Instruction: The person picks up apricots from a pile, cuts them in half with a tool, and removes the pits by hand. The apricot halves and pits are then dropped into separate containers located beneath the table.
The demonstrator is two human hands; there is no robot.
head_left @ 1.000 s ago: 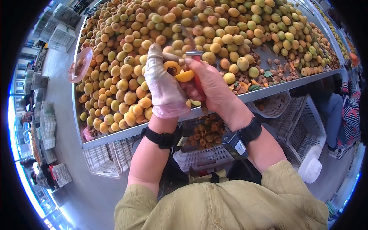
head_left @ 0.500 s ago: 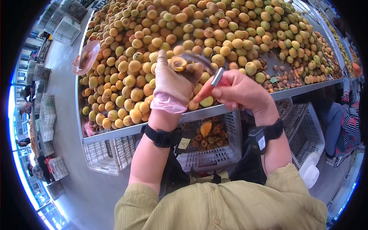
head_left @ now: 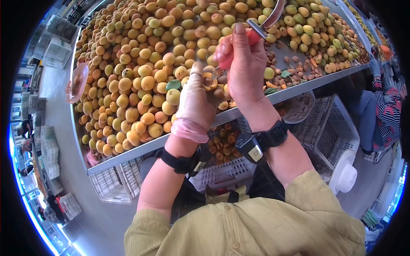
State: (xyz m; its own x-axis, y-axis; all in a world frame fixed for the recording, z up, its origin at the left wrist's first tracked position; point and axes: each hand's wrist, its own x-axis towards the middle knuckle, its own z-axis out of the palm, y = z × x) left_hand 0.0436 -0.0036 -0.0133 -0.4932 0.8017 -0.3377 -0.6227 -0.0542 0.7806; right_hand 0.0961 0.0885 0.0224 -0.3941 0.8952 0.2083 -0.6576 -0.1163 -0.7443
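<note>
My left hand (head_left: 197, 100), in a pale mesh glove with a pink cuff beneath, is closed around a cut apricot (head_left: 209, 82) whose brown inside faces up. My right hand (head_left: 247, 70) is bare and wrapped around the red handle of a curved knife (head_left: 272, 19). The blade points up and away to the right. From the handle's lower end a thin metal tip reaches the cut apricot; its exact shape is blurred. Whole apricots (head_left: 147, 83) lie heaped all around both hands. A green leaf (head_left: 173, 85) sits among them beside my left hand.
The metal table edge (head_left: 232, 114) runs just below my wrists. Under it, a crate (head_left: 222, 173) contains apricot halves. Pits and scraps (head_left: 299, 70) lie on the table at right. More crates (head_left: 335, 132) and a white lidded tub (head_left: 344, 173) stand right, near another person's legs (head_left: 369, 121).
My right hand has moved up and turned the knife: its blade, earlier by the apricot, now points away, with the handle's other end at the fruit. A falling orange piece above the crate is gone.
</note>
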